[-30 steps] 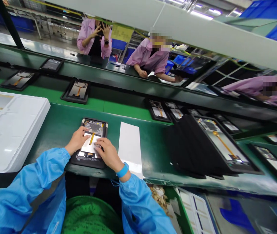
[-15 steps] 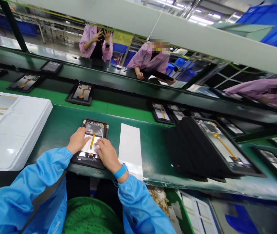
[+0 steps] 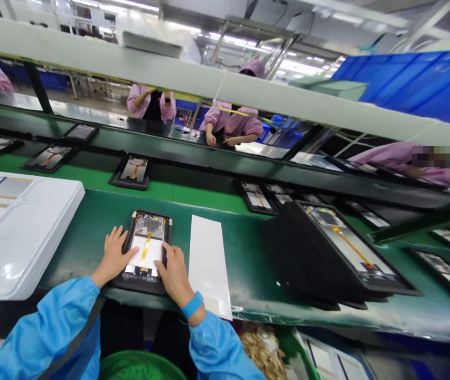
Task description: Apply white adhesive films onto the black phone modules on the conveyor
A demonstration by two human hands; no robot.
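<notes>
An opened tablet (image 3: 156, 227) lies in a black tray on the green bench in front of me. Its circuit board shows at the top, and a yellow ribbon cable (image 3: 146, 248) runs down over the white panel in its middle. My left hand (image 3: 113, 257) is at the tablet's left edge with fingers spread, its thumb reaching over the white panel. On the opposite edge rests my right hand (image 3: 176, 272), thumb over the panel and forefinger apart from it. Neither hand has anything lifted. A white sheet (image 3: 208, 264) lies just right of my right hand.
White plastic trays (image 3: 50, 211) are stacked at left. A pile of black trays (image 3: 288, 253) with an opened tablet on top stands at right. More tablets, one here (image 3: 133, 171), sit along the green strip behind. Co-workers in pink sit beyond. A bin of scraps (image 3: 262, 348) is below the bench.
My left hand has moved left and its fingers have spread. My right hand has shifted to the tablet's right edge. The ribbon cable now looks longer toward the board. The camera has tilted up.
</notes>
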